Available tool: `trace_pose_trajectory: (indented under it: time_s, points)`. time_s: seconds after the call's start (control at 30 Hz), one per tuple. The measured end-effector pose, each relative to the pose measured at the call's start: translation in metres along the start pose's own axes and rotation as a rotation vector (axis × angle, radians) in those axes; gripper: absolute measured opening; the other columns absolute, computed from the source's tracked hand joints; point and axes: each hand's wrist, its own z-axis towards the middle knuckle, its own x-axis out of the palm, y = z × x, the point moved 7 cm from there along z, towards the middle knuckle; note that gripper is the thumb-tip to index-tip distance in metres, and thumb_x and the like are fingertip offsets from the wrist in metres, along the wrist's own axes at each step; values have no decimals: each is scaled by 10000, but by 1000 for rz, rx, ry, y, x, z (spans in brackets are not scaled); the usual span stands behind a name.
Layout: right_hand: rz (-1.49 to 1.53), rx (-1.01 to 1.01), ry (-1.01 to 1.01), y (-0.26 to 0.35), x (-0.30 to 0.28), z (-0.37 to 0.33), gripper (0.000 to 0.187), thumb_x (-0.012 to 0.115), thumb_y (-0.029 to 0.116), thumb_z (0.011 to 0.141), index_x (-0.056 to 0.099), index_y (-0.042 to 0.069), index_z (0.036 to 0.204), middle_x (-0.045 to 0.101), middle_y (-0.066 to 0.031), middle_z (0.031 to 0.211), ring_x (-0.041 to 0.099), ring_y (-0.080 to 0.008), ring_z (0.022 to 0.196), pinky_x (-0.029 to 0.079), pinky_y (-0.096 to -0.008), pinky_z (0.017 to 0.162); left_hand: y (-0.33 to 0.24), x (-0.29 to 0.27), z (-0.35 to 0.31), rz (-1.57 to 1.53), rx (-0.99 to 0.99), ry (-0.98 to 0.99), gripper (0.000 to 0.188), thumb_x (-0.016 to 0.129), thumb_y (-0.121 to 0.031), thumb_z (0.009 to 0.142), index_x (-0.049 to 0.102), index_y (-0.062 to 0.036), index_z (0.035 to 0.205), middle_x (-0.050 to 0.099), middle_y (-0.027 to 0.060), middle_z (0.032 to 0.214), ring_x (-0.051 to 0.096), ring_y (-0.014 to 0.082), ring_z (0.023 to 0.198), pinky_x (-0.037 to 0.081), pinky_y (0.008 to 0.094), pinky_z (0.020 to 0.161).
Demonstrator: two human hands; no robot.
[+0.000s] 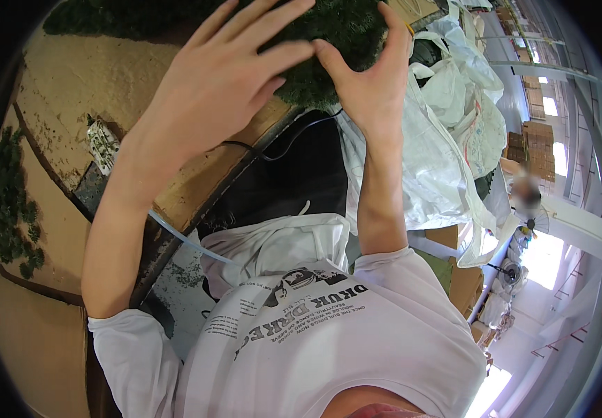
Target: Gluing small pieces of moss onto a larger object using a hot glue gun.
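Dark green artificial foliage lies under both hands at the top of the head view and runs out of the picture. My left hand reaches over it with fingers stretched and spread, slightly blurred. My right hand is at the foliage's right side, thumb and forefinger wide apart with green needles showing between them. The right thumb tip comes close to a left fingertip; whether they touch, I cannot tell. A small orange band shows by the right fingers, some of which are cut off by the upper edge.
Cardboard covers the worktable, with more foliage on the left. A white thing with green bits lies by my left forearm. A black cable and a pale tube hang at the table edge. White sacks stand right; a person is beyond.
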Motion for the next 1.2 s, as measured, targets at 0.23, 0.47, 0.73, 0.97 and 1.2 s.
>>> trace_pose_trajectory:
  time_s: [0.23,0.47,0.73,0.97,1.2]
  points:
    - [42,-53,-24,-5,3,-1,817,863,114,768,445,-25,1455,523,-272,1384,522,-436,1304,433,-464,1103,13,-4,20,-1,-45,-490,349,796,-36,823,553,-66,1071,537,151,1136,536,379,1037,432,472,888]
    - [79,-68,-42,6,-4,-1,748,838,75,778,461,-9,1419,533,-253,1333,542,-422,1253,446,-457,1069,27,-5,25,-99,-110,-482,275,773,27,811,551,-76,938,528,127,1036,518,347,989,419,464,871]
    - [168,-13,-38,5,-2,5,656,784,33,809,478,3,1389,541,-243,1310,562,-400,1235,455,-434,1054,21,4,28,-49,-211,-458,291,789,27,804,582,-100,965,522,123,1087,515,340,1026,399,466,917]
    - [166,28,-57,0,-2,6,594,769,62,847,499,-6,1372,565,-246,1297,570,-406,1232,460,-439,1051,29,0,27,-124,-197,-478,310,797,40,786,582,-93,964,546,110,1052,529,335,1040,402,456,925]
    - [116,37,-77,-1,1,14,598,809,145,854,523,-14,1355,591,-253,1281,590,-411,1215,474,-445,1025,26,-1,29,-128,-165,-540,307,786,35,791,580,-93,979,542,111,1054,527,335,1048,401,454,938]
